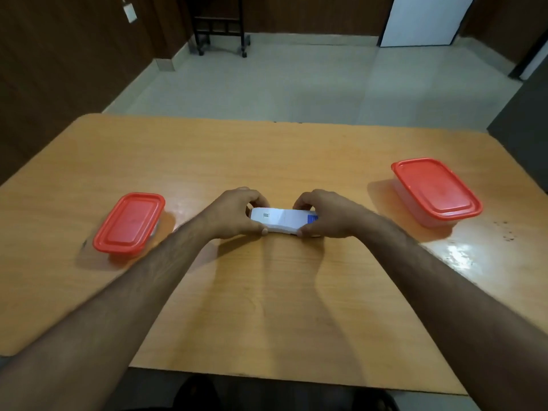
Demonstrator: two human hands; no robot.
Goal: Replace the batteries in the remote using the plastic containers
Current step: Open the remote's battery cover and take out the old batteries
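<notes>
A white remote point(283, 221) lies crosswise at the middle of the wooden table point(267, 161), back side up, with a small label and a blue patch at its right end. My left hand point(234, 213) grips its left end and my right hand point(326, 215) grips its right end. A small clear plastic container with a red lid point(129, 222) stands to the left, lid on. A larger red-lidded container point(436, 188) stands at the right, also closed. Their contents are hidden.
The table's near edge point(296, 378) runs just above my knees. Dark specks point(507, 232) mark the table's right side. Beyond the far edge lies a tiled floor with a black wheeled stand point(221, 28) and a white door point(424, 19).
</notes>
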